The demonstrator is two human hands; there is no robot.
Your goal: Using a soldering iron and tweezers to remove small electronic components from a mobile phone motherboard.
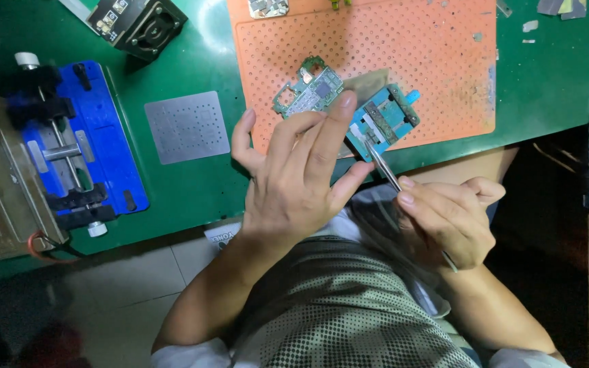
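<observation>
One left hand (pixel 301 180), fingers spread, steadied one blue circuit module (pixel 383 120) on the orange mat (pixel 431 61), while the right hand (pixel 444 218) pinched one pair of tweezers (pixel 384 169) against it; one green board (pixel 308 92) lay beside.

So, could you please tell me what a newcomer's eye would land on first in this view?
Probably the two hands at the centre: the left hand presses a small blue fixture at the near edge of the orange perforated mat, while the right hand holds metal tweezers with their tip at the fixture. A green circuit board lies on the mat beside it, and a blue clamp holder sits far left.
</observation>
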